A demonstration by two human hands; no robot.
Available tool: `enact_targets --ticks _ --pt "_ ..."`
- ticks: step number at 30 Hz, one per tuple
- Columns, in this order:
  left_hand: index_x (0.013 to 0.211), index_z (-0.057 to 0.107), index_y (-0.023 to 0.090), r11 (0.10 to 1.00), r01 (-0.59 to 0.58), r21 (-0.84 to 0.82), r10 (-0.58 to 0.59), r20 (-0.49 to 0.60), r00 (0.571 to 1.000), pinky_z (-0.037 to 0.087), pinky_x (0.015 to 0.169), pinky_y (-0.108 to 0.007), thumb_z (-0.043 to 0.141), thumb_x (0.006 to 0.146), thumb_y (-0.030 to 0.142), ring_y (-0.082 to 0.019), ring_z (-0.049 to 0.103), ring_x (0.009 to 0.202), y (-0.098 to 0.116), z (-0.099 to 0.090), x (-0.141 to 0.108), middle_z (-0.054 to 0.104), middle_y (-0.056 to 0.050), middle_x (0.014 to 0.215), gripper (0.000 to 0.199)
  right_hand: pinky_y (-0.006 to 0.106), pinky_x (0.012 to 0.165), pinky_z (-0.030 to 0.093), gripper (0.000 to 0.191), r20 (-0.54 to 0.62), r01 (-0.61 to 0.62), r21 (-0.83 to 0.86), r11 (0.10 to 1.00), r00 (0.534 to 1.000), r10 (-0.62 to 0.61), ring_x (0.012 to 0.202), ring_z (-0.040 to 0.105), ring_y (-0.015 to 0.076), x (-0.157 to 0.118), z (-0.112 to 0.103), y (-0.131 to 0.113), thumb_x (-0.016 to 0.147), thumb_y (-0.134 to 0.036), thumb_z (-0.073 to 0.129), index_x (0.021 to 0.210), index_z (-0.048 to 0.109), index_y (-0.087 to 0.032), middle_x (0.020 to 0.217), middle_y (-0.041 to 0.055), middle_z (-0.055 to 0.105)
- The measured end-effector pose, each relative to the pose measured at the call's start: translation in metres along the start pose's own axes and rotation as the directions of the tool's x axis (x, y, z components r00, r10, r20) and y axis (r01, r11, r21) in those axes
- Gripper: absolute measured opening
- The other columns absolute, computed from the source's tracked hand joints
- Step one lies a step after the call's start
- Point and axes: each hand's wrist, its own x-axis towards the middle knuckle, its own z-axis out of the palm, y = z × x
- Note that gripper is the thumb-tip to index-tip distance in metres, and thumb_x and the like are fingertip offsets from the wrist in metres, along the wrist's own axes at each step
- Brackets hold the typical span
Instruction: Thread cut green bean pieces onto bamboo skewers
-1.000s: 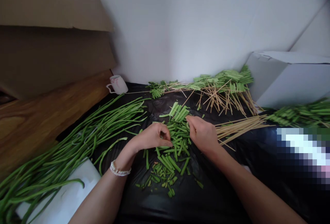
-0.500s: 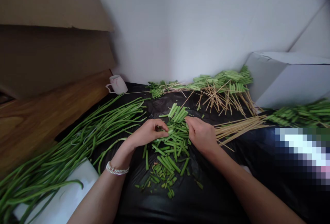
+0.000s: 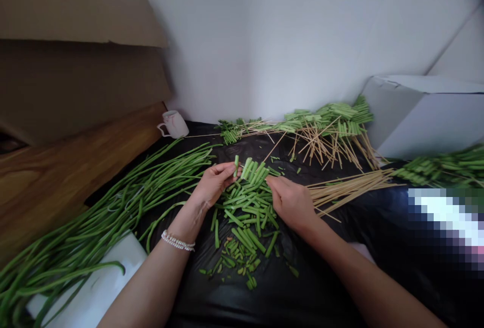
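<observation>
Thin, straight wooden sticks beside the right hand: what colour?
The sticks are light tan, best seen in the head view.

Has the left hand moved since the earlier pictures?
Yes. Judged against the white mug, the left hand has moved up the picture and closer to the mug; it now pinches a cut green piece.

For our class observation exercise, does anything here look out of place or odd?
Mildly: the thin tan wooden sticks at the back splay crosswise, unlike the neater bundle of tan wooden sticks near the right hand. A blocky pixelated patch at right hides whatever lies there.
</observation>
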Motion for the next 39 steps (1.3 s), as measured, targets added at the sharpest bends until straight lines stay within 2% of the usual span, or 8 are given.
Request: enact_targets --ticks 13,24,36,39 --pt "0.084 0.074 0.013 1.000 0.017 0.000 -0.017 -0.007 1.000 0.050 0.073 -0.024 0.085 0.057 0.028 -0.011 0.064 0.072 -0.0040 -0.0005 0.0006 0.073 -0.006 0.082 0.033 0.023 0.067 0.040 0.030 0.027 0.004 -0.030 1.000 1.000 -0.003 0.077 0.062 0.0141 -0.0001 -0.0008 -0.0033 0.092 -0.018 0.038 0.104 0.064 -0.020 0.088 0.0041 0.069" --pt "0.083 0.074 0.012 1.000 0.012 -0.015 -0.012 -0.003 1.000 0.050 0.074 -0.024 0.086 0.056 0.029 -0.012 0.064 0.074 -0.0024 0.0017 -0.0008 0.073 -0.005 0.081 0.034 0.023 0.068 0.040 0.030 0.034 0.004 -0.019 1.000 0.999 -0.004 0.079 0.063 0.0144 0.0001 -0.0018 -0.0045 0.093 -0.018 0.037 0.105 0.064 -0.019 0.089 0.0044 0.069" --pt "0.085 0.074 0.015 0.998 0.012 0.062 -0.012 0.002 1.000 0.049 0.075 -0.024 0.084 0.059 0.034 -0.011 0.063 0.075 -0.0066 -0.0019 0.0020 0.072 -0.004 0.084 0.033 0.023 0.068 0.041 0.030 0.045 -0.003 -0.029 1.000 0.999 0.004 0.080 0.064 0.0151 0.0005 -0.0025 -0.0052 0.093 -0.018 0.037 0.105 0.065 -0.019 0.089 0.0044 0.070" --pt "0.090 0.074 0.015 0.992 0.009 0.126 -0.010 0.005 1.000 0.048 0.069 -0.022 0.082 0.061 0.034 -0.010 0.061 0.068 -0.0060 -0.0014 0.0010 0.072 -0.004 0.082 0.036 0.024 0.069 0.042 0.031 0.029 -0.001 -0.021 1.000 1.000 0.001 0.081 0.064 0.0158 0.0002 -0.0017 -0.0044 0.093 -0.018 0.036 0.105 0.065 -0.019 0.089 0.0048 0.070"
